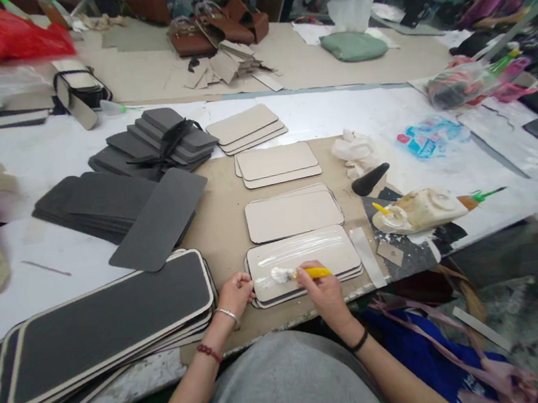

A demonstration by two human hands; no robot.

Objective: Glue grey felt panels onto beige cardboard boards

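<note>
Beneath the right hand (323,288), the yellow brush (305,273) partly hides.

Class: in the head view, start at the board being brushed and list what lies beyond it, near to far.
Glue-wet board under the yellow brush → second beige stack → third beige stack → fourth beige stack → loose beige pieces → brown bags.
</note>
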